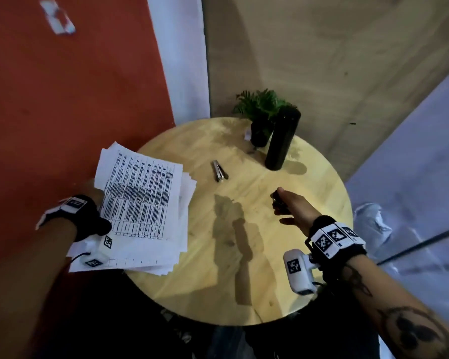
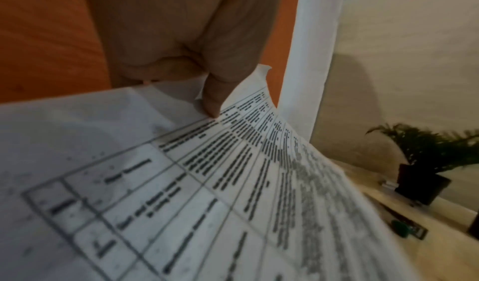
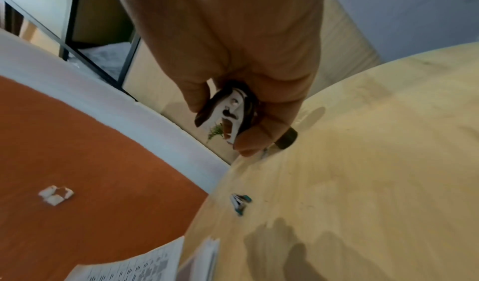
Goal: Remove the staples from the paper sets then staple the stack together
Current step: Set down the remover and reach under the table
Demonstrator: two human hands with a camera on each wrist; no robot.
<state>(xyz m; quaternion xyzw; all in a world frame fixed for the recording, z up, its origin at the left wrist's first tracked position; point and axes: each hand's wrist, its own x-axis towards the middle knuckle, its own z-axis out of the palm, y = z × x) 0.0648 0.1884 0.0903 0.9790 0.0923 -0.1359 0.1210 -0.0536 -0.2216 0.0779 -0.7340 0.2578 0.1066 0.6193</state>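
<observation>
My left hand [image 1: 94, 193] pinches the far left edge of a loose stack of printed papers [image 1: 140, 203], thumb [image 2: 211, 99] on the top sheet [image 2: 181, 193]. The stack hangs over the left rim of the round wooden table [image 1: 244, 255]. My right hand [image 1: 288, 203] hovers over the table's right half and grips a black and silver staple remover [image 3: 228, 111], which shows as a dark shape [image 1: 276, 200] in the head view. A small metal stapler [image 1: 219, 171] lies on the table beyond the papers, also seen as a stapler [image 3: 239, 202] in the right wrist view.
A black cylinder bottle [image 1: 283, 141] and a small potted plant [image 1: 259, 117] stand at the table's far edge. Orange floor [image 1: 62, 99] lies to the left, with a crumpled white scrap [image 1: 59, 18] on it. A wooden wall panel [image 1: 322, 60] rises behind.
</observation>
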